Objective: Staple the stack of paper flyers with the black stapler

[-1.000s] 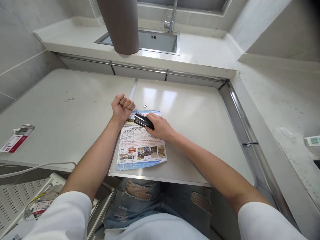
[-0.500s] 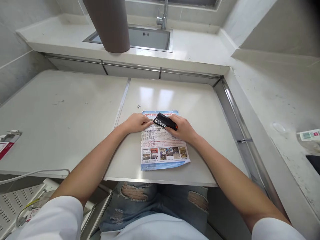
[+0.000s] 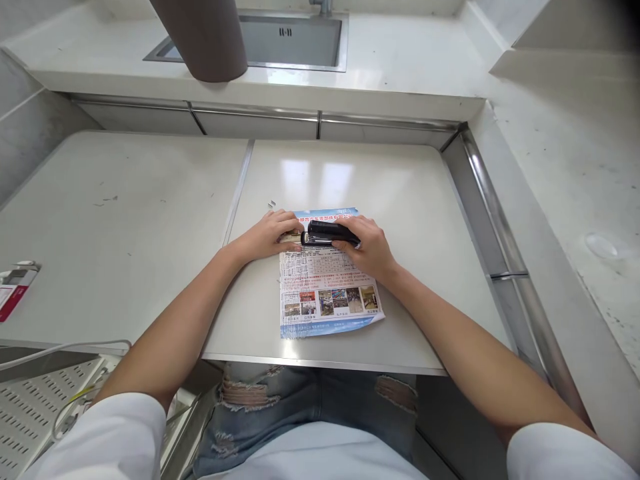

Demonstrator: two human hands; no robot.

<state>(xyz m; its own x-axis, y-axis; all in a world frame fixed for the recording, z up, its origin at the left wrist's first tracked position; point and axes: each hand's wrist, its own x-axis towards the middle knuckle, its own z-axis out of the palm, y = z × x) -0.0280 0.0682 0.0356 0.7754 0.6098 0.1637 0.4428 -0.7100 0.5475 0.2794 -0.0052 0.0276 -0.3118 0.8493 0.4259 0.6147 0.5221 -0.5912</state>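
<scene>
A printed flyer (image 3: 330, 280) lies on the folding table, with blue bands at top and bottom, photos near its lower edge, and many small metal staples along its left side. My right hand (image 3: 370, 247) is closed round the rear of a black stapler (image 3: 323, 232). The stapler lies sideways across the flyer's upper part, front end pointing left. My left hand (image 3: 267, 237) holds the flyer's upper left edge, thumb and fingers curved on either side of the stapler's front end. The undersides of its fingers are hidden.
Loose staples (image 3: 271, 203) lie beyond my left hand. A red and white box (image 3: 17, 290) sits at the table's left. Behind the table are a counter with a sink (image 3: 295, 43) and a brown pipe (image 3: 210, 40). A white cable (image 3: 65, 347) runs along the front left edge.
The stapler has turned from slanting to nearly level, its side now facing me. My left thumb and fingers have spread apart round its front end. The view has tilted downward.
</scene>
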